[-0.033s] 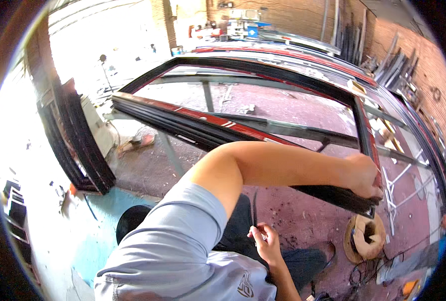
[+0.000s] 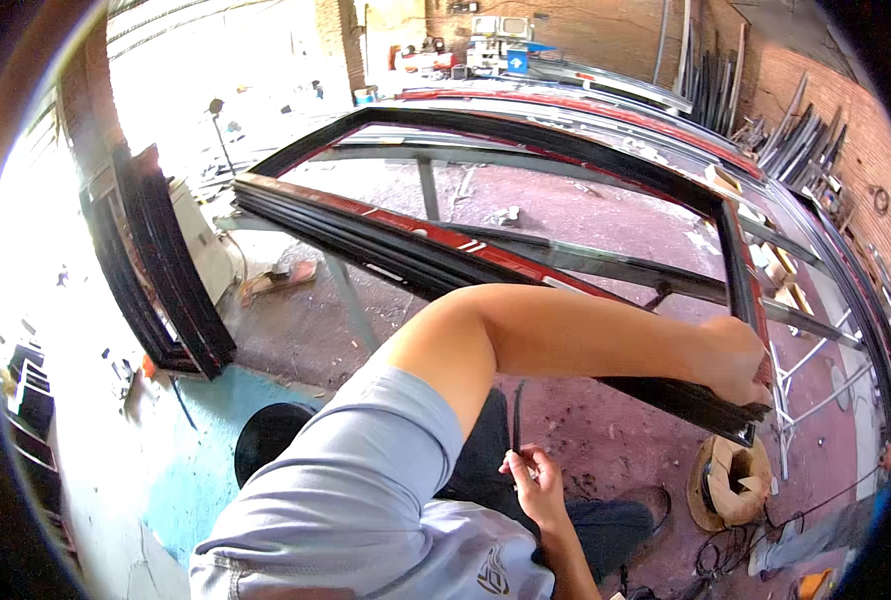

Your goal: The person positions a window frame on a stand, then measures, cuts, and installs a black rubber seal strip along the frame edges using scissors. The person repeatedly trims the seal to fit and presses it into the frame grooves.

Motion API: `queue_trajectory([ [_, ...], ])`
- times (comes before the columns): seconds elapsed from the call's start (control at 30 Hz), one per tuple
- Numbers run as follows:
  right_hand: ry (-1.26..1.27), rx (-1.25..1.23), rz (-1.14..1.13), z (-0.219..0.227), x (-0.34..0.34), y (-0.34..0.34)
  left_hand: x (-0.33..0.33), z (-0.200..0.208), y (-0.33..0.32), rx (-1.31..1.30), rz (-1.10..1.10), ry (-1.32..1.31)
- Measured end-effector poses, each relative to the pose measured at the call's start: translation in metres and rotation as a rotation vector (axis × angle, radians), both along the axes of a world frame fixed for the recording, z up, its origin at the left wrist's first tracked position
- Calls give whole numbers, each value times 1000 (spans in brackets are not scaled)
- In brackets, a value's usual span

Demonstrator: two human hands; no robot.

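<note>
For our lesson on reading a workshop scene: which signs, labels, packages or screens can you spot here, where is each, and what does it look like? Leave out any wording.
Blue sign: far end of the workshop, top centre, small blue square with a white mark.
Pale boxy unit: just above the sign against the brick wall, rectangular, whitish; whether it is a screen cannot be told.
Cardboard reel: on the floor, lower right, below the dark frame corner, round, tan, open-topped.

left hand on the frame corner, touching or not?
Touching. The head view shows the left hand pressed against the black frame at its near right corner, fingers wrapped over the profile with no gap visible.
</note>
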State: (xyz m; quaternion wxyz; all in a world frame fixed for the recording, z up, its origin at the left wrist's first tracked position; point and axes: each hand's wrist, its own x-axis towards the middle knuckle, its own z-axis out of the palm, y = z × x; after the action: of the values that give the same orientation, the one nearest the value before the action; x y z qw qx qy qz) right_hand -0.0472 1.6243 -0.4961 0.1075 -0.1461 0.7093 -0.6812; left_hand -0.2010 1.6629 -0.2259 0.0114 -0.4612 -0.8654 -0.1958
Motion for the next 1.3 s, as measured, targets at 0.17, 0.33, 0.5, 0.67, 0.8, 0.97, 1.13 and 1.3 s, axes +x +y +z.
queue_trajectory([
  [0.17, 43, -148, 21, 0, -4, -6, -3, -5, -7, -82, 22, -27],
  [0.33, 33, -88, -14, -1, -15, 14, -19, -11, -20, -132, 30, -26],
  [0.5, 141, -159, -161, 21, -14, 22, -13, -7, -26, 19, 43, 19],
  [0.67, 83, -223, -187, 40, -18, 36, -7, -5, -19, -19, 78, -37],
  [0.8, 138, -258, -166, 52, -28, 40, -1, 2, -13, -39, 139, -71],
  [0.97, 142, -232, -132, 67, -30, 52, -2, 0, -11, -35, 164, -84],
  [1.13, 137, -258, -164, 61, -30, 55, -4, -2, -12, -7, 145, -104],
  [1.3, 153, -235, -174, 50, -37, 58, -7, -8, -19, 36, 81, -142],
])
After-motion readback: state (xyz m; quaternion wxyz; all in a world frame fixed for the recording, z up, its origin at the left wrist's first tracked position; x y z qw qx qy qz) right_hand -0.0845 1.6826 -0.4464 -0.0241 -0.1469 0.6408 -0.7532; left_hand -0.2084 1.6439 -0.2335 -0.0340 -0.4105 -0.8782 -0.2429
